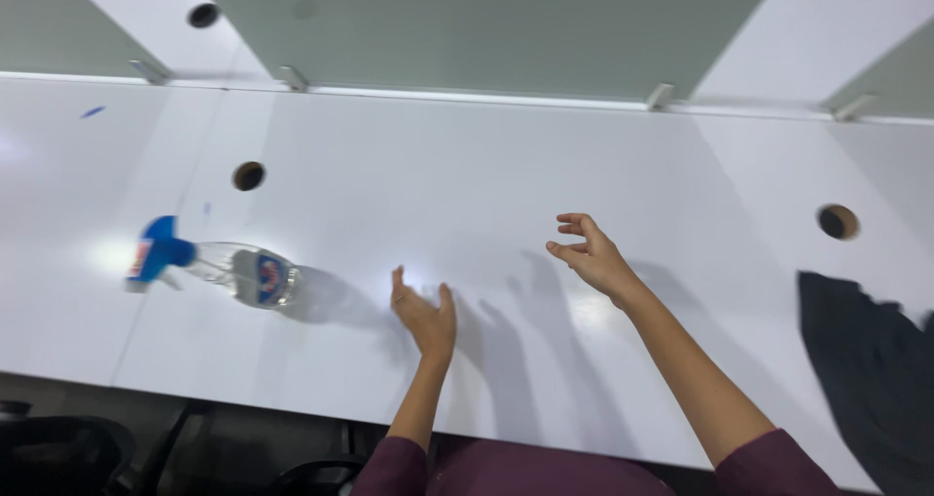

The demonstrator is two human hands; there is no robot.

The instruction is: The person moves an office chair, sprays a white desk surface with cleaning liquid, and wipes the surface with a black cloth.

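Both hands hover spread and empty over the desk (545, 165). The spray bottle (229, 270) stands just beyond the left hand (425, 316); the right hand (592, 253) is farther off. Grasp the clear body, not the blue trigger.

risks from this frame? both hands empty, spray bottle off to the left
1. The spray bottle looks tilted and blurred, apart from the left hand; it may be tipping, and could roll on the smooth white desk.
2. Both the left hand and right hand are open and hold nothing, so neither steadies the bottle.
3. The dark cloth lies at the desk's front edge on the right and might slide off.
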